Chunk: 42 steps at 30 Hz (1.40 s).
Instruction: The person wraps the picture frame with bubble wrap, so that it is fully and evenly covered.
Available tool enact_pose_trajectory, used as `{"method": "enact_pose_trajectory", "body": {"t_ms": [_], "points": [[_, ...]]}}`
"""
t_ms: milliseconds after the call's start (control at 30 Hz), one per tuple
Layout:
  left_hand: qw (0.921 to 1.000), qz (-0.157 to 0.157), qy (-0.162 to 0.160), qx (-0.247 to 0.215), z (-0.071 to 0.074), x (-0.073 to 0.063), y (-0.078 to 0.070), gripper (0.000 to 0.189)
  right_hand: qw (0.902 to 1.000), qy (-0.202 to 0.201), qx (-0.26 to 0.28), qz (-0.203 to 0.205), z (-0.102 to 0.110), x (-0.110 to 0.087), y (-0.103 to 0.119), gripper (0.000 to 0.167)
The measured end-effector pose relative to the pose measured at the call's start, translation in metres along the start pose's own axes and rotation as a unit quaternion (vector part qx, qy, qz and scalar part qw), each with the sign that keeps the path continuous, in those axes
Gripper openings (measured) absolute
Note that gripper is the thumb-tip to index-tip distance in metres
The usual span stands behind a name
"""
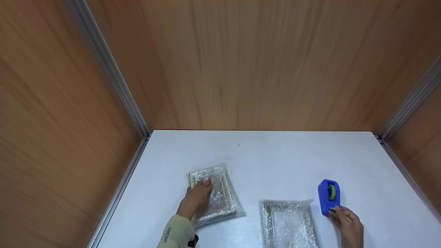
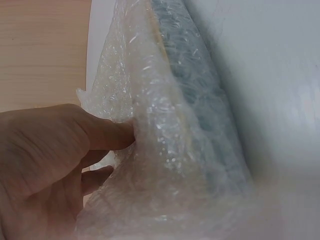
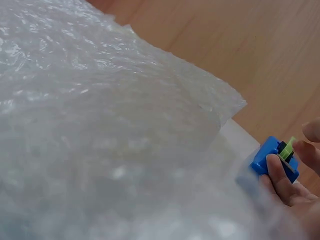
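A bubble-wrapped picture frame [image 1: 220, 199] lies slightly turned on the white table, left of centre. My left hand [image 1: 198, 198] rests on its upper left part, fingers spread over the wrap. In the left wrist view, the thumb [image 2: 117, 134] touches the bubble wrap [image 2: 165, 135], with the other fingers beside it. At the right stands a blue tape dispenser [image 1: 325, 194] with a green roll of tape [image 1: 331, 192]. My right hand [image 1: 349, 225] grips the dispenser's near end, by its cutter. Whether a tape end is between the fingers cannot be told.
A second bubble-wrapped frame [image 1: 268, 224] lies at the table's front edge, between my hands, cut off by the view. Wood-grained panels [image 1: 237, 69] with metal corner rails [image 1: 113, 69] wall in the white table [image 1: 275, 165] at the back and sides.
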<state>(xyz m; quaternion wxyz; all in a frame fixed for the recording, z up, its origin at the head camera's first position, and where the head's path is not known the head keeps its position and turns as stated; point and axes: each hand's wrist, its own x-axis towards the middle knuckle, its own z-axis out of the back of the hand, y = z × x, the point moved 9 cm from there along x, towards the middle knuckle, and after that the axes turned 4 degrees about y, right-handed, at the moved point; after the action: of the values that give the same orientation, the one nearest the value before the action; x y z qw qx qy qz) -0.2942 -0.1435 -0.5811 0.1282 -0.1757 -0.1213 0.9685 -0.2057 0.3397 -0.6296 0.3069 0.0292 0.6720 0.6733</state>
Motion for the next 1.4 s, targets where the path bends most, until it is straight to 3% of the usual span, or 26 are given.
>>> {"method": "enact_pose_trajectory", "body": {"t_ms": [333, 467, 633, 900, 1133, 1400], "points": [[0.9997, -0.01, -0.003, 0.024, 0.001, 0.0, -0.001, 0.05, 0.9996, -0.003, 0.022, 0.016, 0.002, -0.005, -0.005, 0.039], [0.9998, -0.005, -0.003, 0.017, 0.0, -0.001, 0.0, 0.051, 0.9997, -0.004, 0.024, -0.008, 0.003, -0.008, -0.012, 0.043], [0.9999, -0.006, -0.003, 0.012, 0.0, -0.001, -0.001, 0.052, 0.9984, -0.006, 0.048, -0.028, 0.005, -0.01, -0.022, 0.037], [0.9999, -0.004, -0.01, 0.007, 0.001, 0.0, 0.0, 0.05, 0.9977, -0.01, 0.011, -0.066, 0.006, -0.008, -0.026, 0.048], [1.0, 0.005, -0.006, -0.006, -0.001, 0.001, 0.001, 0.051, 0.9961, 0.004, 0.003, -0.089, 0.006, -0.008, -0.027, 0.037], [0.9999, 0.001, 0.003, 0.013, 0.0, 0.002, 0.001, 0.052, 0.995, -0.008, -0.008, -0.099, 0.006, -0.005, -0.027, 0.03]]}}
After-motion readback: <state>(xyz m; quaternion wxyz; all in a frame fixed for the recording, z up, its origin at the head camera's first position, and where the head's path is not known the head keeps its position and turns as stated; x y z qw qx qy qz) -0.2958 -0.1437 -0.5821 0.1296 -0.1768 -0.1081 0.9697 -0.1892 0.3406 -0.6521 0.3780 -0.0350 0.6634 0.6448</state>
